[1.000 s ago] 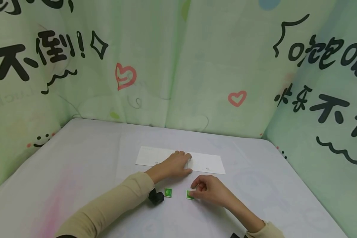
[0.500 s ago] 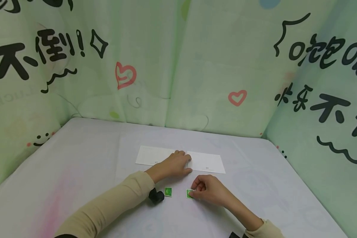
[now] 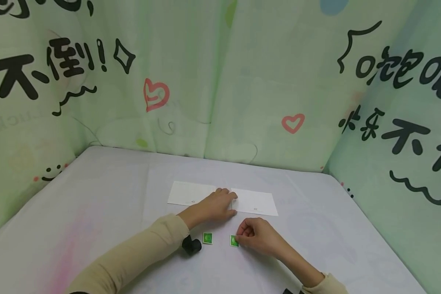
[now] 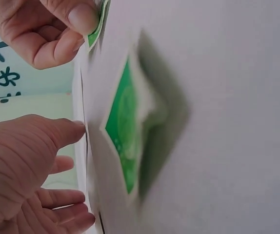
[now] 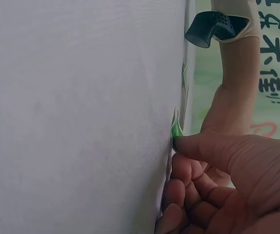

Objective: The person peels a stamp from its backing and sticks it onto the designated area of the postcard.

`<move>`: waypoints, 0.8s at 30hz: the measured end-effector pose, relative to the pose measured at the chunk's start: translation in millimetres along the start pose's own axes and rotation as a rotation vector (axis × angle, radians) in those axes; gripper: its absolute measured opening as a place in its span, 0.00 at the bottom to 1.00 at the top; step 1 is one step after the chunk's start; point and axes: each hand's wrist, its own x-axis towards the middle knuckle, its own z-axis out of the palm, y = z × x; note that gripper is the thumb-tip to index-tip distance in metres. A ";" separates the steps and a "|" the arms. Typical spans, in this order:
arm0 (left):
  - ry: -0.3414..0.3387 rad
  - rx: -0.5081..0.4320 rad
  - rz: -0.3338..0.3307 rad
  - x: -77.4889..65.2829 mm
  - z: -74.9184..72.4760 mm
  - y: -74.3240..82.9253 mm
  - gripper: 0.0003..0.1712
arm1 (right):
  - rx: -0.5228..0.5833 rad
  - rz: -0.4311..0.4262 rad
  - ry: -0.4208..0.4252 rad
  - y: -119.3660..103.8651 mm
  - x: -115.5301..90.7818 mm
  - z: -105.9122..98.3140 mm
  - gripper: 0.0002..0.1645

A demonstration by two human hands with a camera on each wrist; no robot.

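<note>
Near the counter's [image 3: 95, 192] front edge, the right hand [image 3: 257, 235] pinches a green sticker [image 3: 234, 241], which lies nearly flat and squarish, with no clear long axis. Just left lies another sticker [image 3: 207, 238]. Beyond, the left hand [image 3: 214, 204] presses flat, fingers straight, on white paper [image 3: 257, 202].

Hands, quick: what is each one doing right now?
Left hand: open, flat on the white envelopes.
Right hand: pinching the green stamp.

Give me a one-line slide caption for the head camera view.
Right hand pinches a green stamp while the left hand rests on two white envelopes.
</note>
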 end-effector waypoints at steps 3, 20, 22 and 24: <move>0.018 -0.023 0.021 -4.8 1.4 -0.8 0.29 | 0.013 0.027 0.017 0.1 -1.9 0.5 0.07; 0.083 -0.153 0.066 -51.2 -9.2 -2.5 0.27 | 0.086 0.096 0.046 -2.2 -17.2 -0.1 0.11; 0.086 -0.176 0.074 -57.1 -10.1 -2.9 0.27 | 0.073 0.080 0.049 -2.4 -18.2 0.3 0.12; 0.090 -0.205 0.085 -63.9 -11.6 -2.5 0.27 | 0.061 0.058 0.052 -2.5 -19.0 0.6 0.12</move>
